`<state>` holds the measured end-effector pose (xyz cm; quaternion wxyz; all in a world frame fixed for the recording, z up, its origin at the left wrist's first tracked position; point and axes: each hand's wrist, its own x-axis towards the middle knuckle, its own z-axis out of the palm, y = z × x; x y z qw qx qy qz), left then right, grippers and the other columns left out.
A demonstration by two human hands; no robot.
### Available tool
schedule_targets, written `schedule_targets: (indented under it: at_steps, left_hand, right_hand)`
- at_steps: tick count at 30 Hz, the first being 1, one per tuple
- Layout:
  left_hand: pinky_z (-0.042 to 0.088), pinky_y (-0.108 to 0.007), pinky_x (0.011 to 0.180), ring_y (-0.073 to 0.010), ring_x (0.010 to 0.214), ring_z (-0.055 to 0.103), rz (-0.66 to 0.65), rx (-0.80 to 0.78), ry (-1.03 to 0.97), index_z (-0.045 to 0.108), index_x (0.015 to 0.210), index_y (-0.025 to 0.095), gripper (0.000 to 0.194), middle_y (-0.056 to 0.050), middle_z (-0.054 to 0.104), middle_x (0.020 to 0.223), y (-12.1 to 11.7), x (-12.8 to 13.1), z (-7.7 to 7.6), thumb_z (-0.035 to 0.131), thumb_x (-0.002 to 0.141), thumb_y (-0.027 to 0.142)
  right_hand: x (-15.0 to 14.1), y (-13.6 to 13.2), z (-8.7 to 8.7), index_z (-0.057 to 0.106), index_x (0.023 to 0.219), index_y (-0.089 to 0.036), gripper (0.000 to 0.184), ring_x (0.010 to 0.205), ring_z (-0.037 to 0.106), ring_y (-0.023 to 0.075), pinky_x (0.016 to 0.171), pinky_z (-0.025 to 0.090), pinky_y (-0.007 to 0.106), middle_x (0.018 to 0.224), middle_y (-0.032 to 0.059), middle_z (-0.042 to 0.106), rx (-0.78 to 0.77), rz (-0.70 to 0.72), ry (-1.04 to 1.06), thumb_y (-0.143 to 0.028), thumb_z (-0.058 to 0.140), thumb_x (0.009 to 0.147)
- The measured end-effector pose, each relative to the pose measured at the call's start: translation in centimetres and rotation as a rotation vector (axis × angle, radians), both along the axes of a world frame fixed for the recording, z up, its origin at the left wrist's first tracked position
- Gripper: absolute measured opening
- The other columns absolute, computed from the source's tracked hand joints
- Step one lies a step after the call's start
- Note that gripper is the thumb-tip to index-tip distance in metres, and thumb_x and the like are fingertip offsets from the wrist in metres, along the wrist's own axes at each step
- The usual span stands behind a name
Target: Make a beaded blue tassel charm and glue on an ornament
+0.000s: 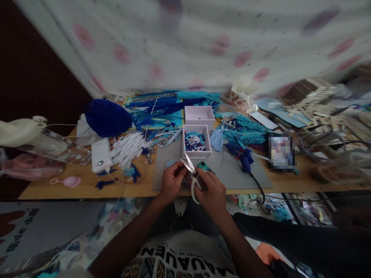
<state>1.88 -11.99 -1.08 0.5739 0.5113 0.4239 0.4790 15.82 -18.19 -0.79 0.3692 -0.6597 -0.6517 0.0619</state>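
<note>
My right hand (211,190) is closed around the handles of a pair of scissors (194,185), with pale handles and blades parted, pointing up and left. My left hand (173,178) is at the left of the blades, its thumb and fingers pinched together; what they hold, if anything, is too small to make out. Just beyond the blades sits a white open box (196,155) of blue, red and clear beads. A teal, dark-edged object (205,167) lies behind my right hand, partly hidden by it. Both hands are over the front edge of a grey mat (162,164).
A second white box (199,120) stands behind the first. To the right lie a blue glue gun (245,158) with a cord and turquoise pipe cleaners (246,131). White strips (129,148), a white power bank (101,155) and a blue velvet item (108,117) are at left.
</note>
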Motion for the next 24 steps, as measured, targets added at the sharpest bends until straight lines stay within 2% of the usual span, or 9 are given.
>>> schedule_targets:
  at_steps: [5,10,16,20,24]
  left_hand:
    - [0.049,-0.024,0.060,-0.0138,0.063,0.059,0.045,0.025,0.065,0.068,0.084,0.018,0.026,-0.001,0.066,0.071,0.0,0.0,0.4,0.069,0.083,0.044]
    - [0.047,-0.023,0.061,-0.0133,0.064,0.058,0.085,0.057,0.113,0.070,0.082,0.018,0.023,-0.001,0.066,0.072,0.2,-0.3,-0.2,0.071,0.082,0.041]
    - [0.045,-0.023,0.059,-0.0125,0.061,0.056,0.083,0.043,0.052,0.070,0.086,0.018,0.024,0.001,0.064,0.068,0.1,-0.2,-0.2,0.068,0.084,0.042]
    - [0.046,-0.024,0.059,-0.0137,0.062,0.057,0.071,0.028,0.023,0.068,0.084,0.018,0.026,0.000,0.065,0.070,0.1,-0.1,-0.1,0.069,0.083,0.044]
    - [0.048,-0.025,0.064,-0.0143,0.067,0.059,0.066,0.037,0.003,0.069,0.083,0.018,0.024,-0.001,0.067,0.074,0.1,-0.1,-0.1,0.068,0.085,0.042]
  right_hand:
    - [0.2,-0.2,0.9,0.070,0.119,-0.021,0.034,0.080,0.069,0.0220,0.072,0.054,0.032,0.091,0.0077,0.073,-0.029,0.044,0.145,-0.032,0.065,0.088]
    - [0.0,-0.3,1.7,0.072,0.114,-0.024,0.029,0.083,0.072,0.0218,0.075,0.056,0.032,0.095,0.0063,0.077,-0.027,0.023,0.289,-0.033,0.067,0.087]
    - [-0.2,-0.6,1.3,0.070,0.120,-0.023,0.034,0.079,0.069,0.0222,0.073,0.055,0.033,0.091,0.0070,0.074,-0.082,0.028,0.134,-0.032,0.066,0.087]
    - [-0.1,-0.7,0.8,0.065,0.129,-0.020,0.042,0.086,0.068,0.0252,0.075,0.055,0.036,0.098,0.0100,0.070,-0.064,0.025,-0.003,-0.029,0.062,0.088]
    - [0.0,-0.6,0.7,0.065,0.131,-0.018,0.045,0.088,0.067,0.0265,0.076,0.055,0.037,0.099,0.0107,0.068,-0.042,0.049,-0.052,-0.026,0.062,0.086]
